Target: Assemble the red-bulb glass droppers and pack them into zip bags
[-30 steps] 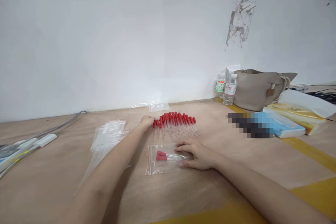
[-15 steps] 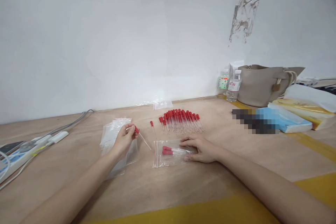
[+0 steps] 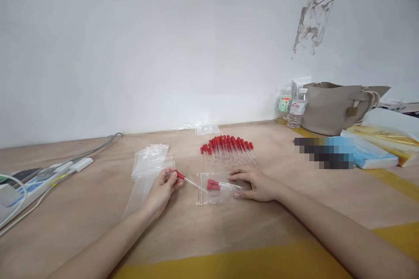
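Observation:
My left hand [image 3: 163,192] pinches a glass dropper with a red bulb [image 3: 186,179]; its thin tip points right, at the open red-edged mouth of a small clear zip bag [image 3: 216,196]. Two red-bulb droppers [image 3: 213,184] lie inside that bag. Resting on the bag's right part, my right hand [image 3: 255,184] holds it down against the wooden table [image 3: 229,235], fingers curled flat. A row of several red-bulb droppers [image 3: 229,148] lies just beyond the bag.
A pile of empty clear bags [image 3: 149,166] lies left of my left hand. A power strip with cables [image 3: 39,181] sits at far left. Two water bottles [image 3: 296,111], a beige handbag [image 3: 337,107] and blue and yellow packs [image 3: 373,150] stand at the back right by the white wall.
My left hand picked one dropper from the row, drew it back to the left, then brought it right to the bag's mouth. My right hand has stayed on the bag.

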A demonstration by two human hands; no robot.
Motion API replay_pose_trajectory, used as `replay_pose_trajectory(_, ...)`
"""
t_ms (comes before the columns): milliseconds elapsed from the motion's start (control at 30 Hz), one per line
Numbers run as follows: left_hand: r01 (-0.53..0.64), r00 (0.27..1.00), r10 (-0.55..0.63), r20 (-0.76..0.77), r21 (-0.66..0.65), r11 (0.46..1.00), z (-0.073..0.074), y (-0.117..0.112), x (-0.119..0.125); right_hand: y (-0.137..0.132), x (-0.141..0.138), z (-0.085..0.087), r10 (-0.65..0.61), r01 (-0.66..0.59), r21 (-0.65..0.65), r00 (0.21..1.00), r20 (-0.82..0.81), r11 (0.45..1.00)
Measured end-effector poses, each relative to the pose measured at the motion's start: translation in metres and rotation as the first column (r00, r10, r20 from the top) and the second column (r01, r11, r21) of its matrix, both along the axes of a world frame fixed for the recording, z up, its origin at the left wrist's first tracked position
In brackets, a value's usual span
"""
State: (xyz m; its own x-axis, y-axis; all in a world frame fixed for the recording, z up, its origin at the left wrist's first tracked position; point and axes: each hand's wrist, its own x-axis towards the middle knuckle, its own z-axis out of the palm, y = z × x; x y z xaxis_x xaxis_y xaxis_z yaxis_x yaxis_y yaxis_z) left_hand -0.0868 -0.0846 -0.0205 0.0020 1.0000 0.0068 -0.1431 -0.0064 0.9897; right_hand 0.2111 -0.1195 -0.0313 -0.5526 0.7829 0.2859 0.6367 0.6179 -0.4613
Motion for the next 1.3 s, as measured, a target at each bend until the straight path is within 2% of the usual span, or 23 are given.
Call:
replay_pose_trajectory(200, -0.112, 0.994, 0.112, 0.007, 0.081, 0.990, 0.007, 0.009, -0.021, 0.001, 0.001, -0.002, -0.001, 0.001, -0.010, 1.000, 0.014, 1.000)
replay_pose_trajectory(300, -0.100, 0.995, 0.102, -0.022, 0.076, 0.992, 0.006, 0.011, -0.024, 0.002, 0.001, -0.003, 0.007, -0.007, -0.010, 1.000, 0.010, 1.000)
replay_pose_trajectory(433, -0.060, 0.998, 0.060, -0.030, 0.014, 0.998, 0.004, 0.003, -0.014, 0.002, 0.001, -0.003, 0.011, -0.011, -0.008, 1.000, -0.005, 1.000)
replay_pose_trajectory(533, -0.005, 1.000, 0.005, 0.006, -0.046, 0.999, 0.005, -0.006, -0.004, 0.001, 0.000, -0.003, 0.004, -0.004, -0.003, 1.000, -0.008, 1.000)
replay_pose_trajectory(633, 0.115, 0.993, -0.113, 0.019, -0.091, 0.989, 0.006, -0.013, 0.001, 0.000, -0.001, -0.003, -0.009, 0.010, 0.010, 1.000, -0.016, 1.000)
replay_pose_trajectory(700, 0.212, 0.974, -0.219, -0.058, -0.105, 0.972, 0.006, -0.016, 0.003, 0.000, -0.002, -0.004, -0.025, 0.025, 0.014, 0.999, -0.022, 1.000)
replay_pose_trajectory(800, 0.315, 0.895, -0.324, -0.307, -0.080, 0.946, 0.005, -0.019, 0.004, -0.001, -0.004, -0.005, -0.036, 0.037, 0.021, 0.999, -0.022, 0.999)
replay_pose_trajectory(900, 0.378, 0.816, -0.343, -0.465, -0.018, 0.925, 0.002, -0.018, 0.007, 0.001, -0.007, -0.006, -0.029, 0.030, 0.038, 0.999, -0.022, 0.999)
replay_pose_trajectory(1033, 0.455, 0.761, -0.387, -0.521, 0.004, 0.890, 0.000, -0.016, 0.010, 0.004, -0.011, -0.009, -0.021, 0.022, 0.069, 0.999, -0.025, 0.997)
replay_pose_trajectory(1200, 0.477, 0.780, -0.385, -0.493, 0.071, 0.876, -0.001, -0.015, 0.012, 0.005, -0.012, -0.009, -0.011, 0.013, 0.073, 1.000, -0.028, 0.997)
replay_pose_trajectory(1300, 0.485, 0.754, -0.374, -0.540, 0.074, 0.871, -0.003, -0.012, 0.014, 0.004, -0.012, -0.008, -0.006, 0.009, 0.073, 1.000, -0.029, 0.997)
